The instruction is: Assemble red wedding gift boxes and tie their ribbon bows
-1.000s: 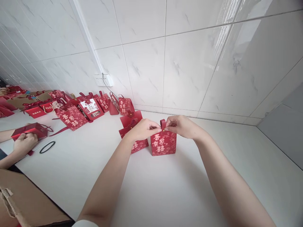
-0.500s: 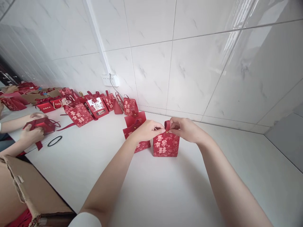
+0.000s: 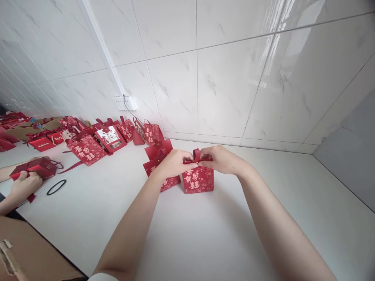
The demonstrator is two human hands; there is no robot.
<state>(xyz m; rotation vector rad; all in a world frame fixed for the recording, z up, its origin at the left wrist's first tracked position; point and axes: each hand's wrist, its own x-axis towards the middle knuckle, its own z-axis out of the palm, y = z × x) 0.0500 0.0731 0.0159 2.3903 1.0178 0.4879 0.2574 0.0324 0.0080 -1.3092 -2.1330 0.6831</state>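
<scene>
A red gift box point(image 3: 198, 182) with pale lettering and a ribbon loop handle stands upright on the white table. My left hand point(image 3: 177, 163) pinches the left part of its top edge, beside the handle. On the other side of the loop, my right hand point(image 3: 221, 159) grips the same edge; some of its fingers are hidden behind the box. A small gold stud shows at the base of the loop. Just left, partly covered by my left hand, stand two more red boxes, the nearer one point(image 3: 149, 167) and the farther one point(image 3: 158, 149), with their top flaps raised.
Several finished-looking red gift boxes point(image 3: 88, 150) line the wall at left. A co-worker's hands hold a dark red box point(image 3: 36, 168) near a black ring point(image 3: 56, 187). A cardboard carton point(image 3: 38, 249) sits at the lower left. A power socket point(image 3: 125, 103) is on the tiled wall.
The view has swung right, so everything appears farther left. My fingers have shifted along the box's top, and its edge now looks flatter and wider. The co-worker still holds the dark red box.
</scene>
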